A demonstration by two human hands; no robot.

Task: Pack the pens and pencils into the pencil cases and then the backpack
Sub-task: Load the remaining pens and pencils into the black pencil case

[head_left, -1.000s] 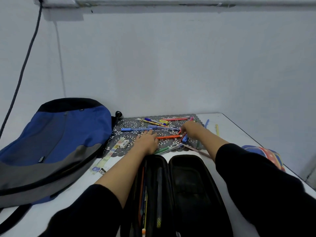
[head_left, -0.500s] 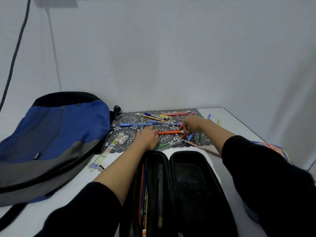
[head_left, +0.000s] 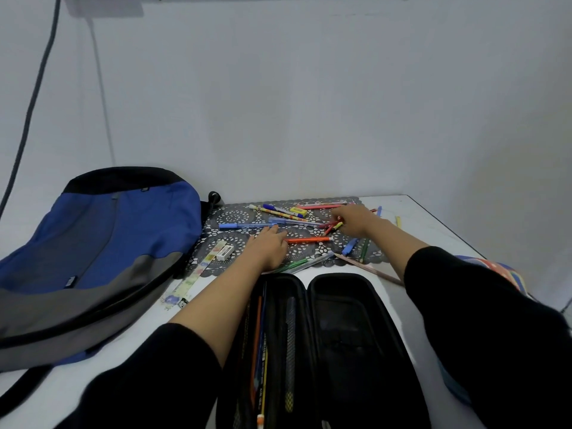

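Backpack [head_left: 102, 243]: blue body, grey lower panel, black top band.
Placemat [head_left: 235, 216]: dark grey, lace cut-out, round doily motifs.
Open pencil case [head_left: 356, 335]: black inside and out.
Second pencil case [head_left: 495, 267]: red, blue, yellow stripes (mostly hidden behind black sleeve [head_left: 495, 335]).
On mat: orange pen [head_left: 306, 240], light blue pen [head_left: 244, 225], red pen [head_left: 318, 207], green pens [head_left: 292, 265], yellow printed pencil [head_left: 278, 213].
Eraser [head_left: 225, 251]: white.
Ruler [head_left: 192, 280]: pale, pastel print.
Table [head_left: 433, 218]: white.
Wall [head_left: 309, 103]: pale grey.
Cable [head_left: 34, 97]: dark grey.

Only one view is given, taken from head height above the near edge of the table [head_left: 418, 218]. It is aimed forward and slightly downward toward the far edge and the wall [head_left: 309, 103]. The pencil case [head_left: 340, 335] is seen closest, at the near edge.
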